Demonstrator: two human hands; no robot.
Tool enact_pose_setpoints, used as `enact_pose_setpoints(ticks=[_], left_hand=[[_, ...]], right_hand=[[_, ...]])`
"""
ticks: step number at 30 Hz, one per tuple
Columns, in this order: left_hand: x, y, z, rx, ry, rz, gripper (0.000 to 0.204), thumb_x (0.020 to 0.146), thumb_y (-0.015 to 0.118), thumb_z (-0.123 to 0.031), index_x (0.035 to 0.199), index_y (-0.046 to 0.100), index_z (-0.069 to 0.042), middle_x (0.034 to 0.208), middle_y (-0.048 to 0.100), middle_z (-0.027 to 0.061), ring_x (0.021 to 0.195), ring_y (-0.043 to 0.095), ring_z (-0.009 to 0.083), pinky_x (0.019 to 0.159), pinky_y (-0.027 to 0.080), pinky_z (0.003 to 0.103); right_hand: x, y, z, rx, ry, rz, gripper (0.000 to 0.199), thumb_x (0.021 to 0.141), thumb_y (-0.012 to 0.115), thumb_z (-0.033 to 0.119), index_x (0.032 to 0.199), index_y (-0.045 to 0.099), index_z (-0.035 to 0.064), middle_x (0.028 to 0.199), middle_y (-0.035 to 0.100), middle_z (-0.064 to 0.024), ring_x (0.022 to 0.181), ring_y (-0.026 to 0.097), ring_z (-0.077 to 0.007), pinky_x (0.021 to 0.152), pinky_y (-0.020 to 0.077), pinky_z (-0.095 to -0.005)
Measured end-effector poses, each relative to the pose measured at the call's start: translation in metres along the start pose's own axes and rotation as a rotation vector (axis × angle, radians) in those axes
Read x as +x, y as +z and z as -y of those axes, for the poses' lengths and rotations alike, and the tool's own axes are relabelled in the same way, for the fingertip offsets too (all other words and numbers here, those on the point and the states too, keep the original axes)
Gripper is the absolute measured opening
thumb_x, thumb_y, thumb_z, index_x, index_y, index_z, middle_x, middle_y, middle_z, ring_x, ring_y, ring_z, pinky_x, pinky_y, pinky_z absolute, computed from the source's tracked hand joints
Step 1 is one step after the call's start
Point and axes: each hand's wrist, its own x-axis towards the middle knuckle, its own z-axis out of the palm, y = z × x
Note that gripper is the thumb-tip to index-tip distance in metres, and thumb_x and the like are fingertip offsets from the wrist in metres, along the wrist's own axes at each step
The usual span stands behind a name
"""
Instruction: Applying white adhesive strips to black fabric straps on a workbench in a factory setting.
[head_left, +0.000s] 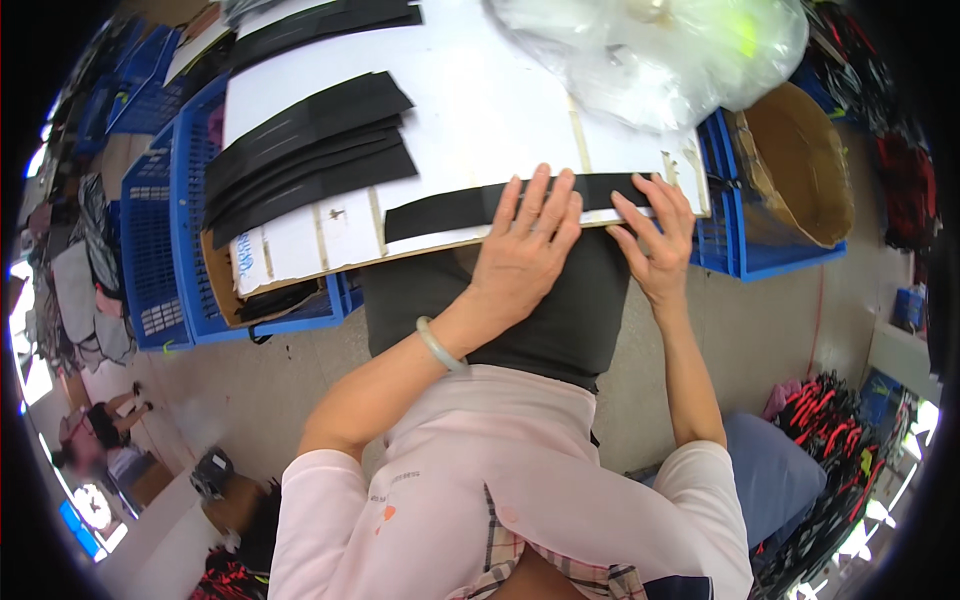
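Note:
A long black fabric strip lies along the near edge of the white board. My left hand rests on the strip's middle part, its fingers stretched out flat. At the strip's right end, my right hand touches it with fingers spread and thumb near the board's edge. Both hands press from above, and neither is closed around anything. To the left on the board lies a loose, fanned stack of similar black strips, with more black strips farther back.
A clear plastic bag covers the far right of the board. Blue crates stand at the left, and another blue crate with a cardboard liner is at the right. Another person is at far left.

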Motion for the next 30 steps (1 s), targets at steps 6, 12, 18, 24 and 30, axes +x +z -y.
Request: enact_pose_setpoints(ticks=[6, 12, 18, 24, 30], left_hand=[[-0.009, 0.0, 0.004, -0.072, 0.057, 0.068, 0.051, 0.087, 0.053, -0.016, 0.135, 0.048, 0.001, 0.144, 0.042, 0.0206, 0.139, 0.031, 0.0395, 0.115, 0.022, 0.052], [-0.015, 0.025, -0.003, -0.161, -0.05, 0.032, 0.049, 0.094, 0.043, -0.022, 0.139, 0.043, -0.003, 0.152, 0.036, 0.017, 0.142, 0.03, 0.0382, 0.115, 0.022, 0.053], [-0.003, 0.016, -0.005, -0.022, 0.0, 0.022, 0.047, 0.094, 0.044, -0.023, 0.136, 0.043, -0.005, 0.15, 0.038, 0.0145, 0.139, 0.034, 0.0373, 0.114, 0.021, 0.059], [-0.004, 0.009, 0.002, 0.033, -0.026, 0.054, 0.048, 0.094, 0.044, -0.024, 0.138, 0.042, -0.004, 0.151, 0.036, 0.014, 0.14, 0.033, 0.0363, 0.114, 0.021, 0.058], [0.009, 0.014, -0.004, -0.58, -0.156, -0.057, 0.042, 0.088, 0.053, -0.021, 0.126, 0.052, -0.002, 0.127, 0.051, 0.0163, 0.123, 0.046, 0.0354, 0.107, 0.033, 0.048]], right_hand=[[0.073, 0.009, 0.074, 0.295, -0.192, 0.159, 0.026, 0.071, 0.076, 0.012, 0.097, 0.073, 0.01, 0.103, 0.067, -0.0044, 0.104, 0.057, -0.0251, 0.087, 0.0442, -0.0367], [0.087, 0.077, 0.12, 0.185, -0.287, 0.269, 0.009, 0.064, 0.071, 0.015, 0.073, 0.068, 0.014, 0.083, 0.058, -0.0036, 0.084, 0.055, -0.023, 0.076, 0.0442, -0.0363], [0.082, 0.078, 0.11, 0.278, -0.167, 0.29, 0.026, 0.06, 0.081, 0.016, 0.084, 0.071, 0.0159, 0.091, 0.056, -0.0013, 0.089, 0.054, -0.0216, 0.077, 0.0456, -0.037], [0.091, 0.084, 0.116, 0.342, -0.157, 0.384, 0.022, 0.065, 0.079, 0.017, 0.085, 0.071, 0.017, 0.093, 0.056, -0.0011, 0.092, 0.054, -0.0217, 0.08, 0.0453, -0.037], [0.106, 0.052, 0.093, 0.787, 0.088, 0.421, 0.02, 0.076, 0.074, 0.009, 0.094, 0.07, 0.0026, 0.088, 0.065, -0.0107, 0.087, 0.063, -0.0243, 0.079, 0.0496, -0.0327]])
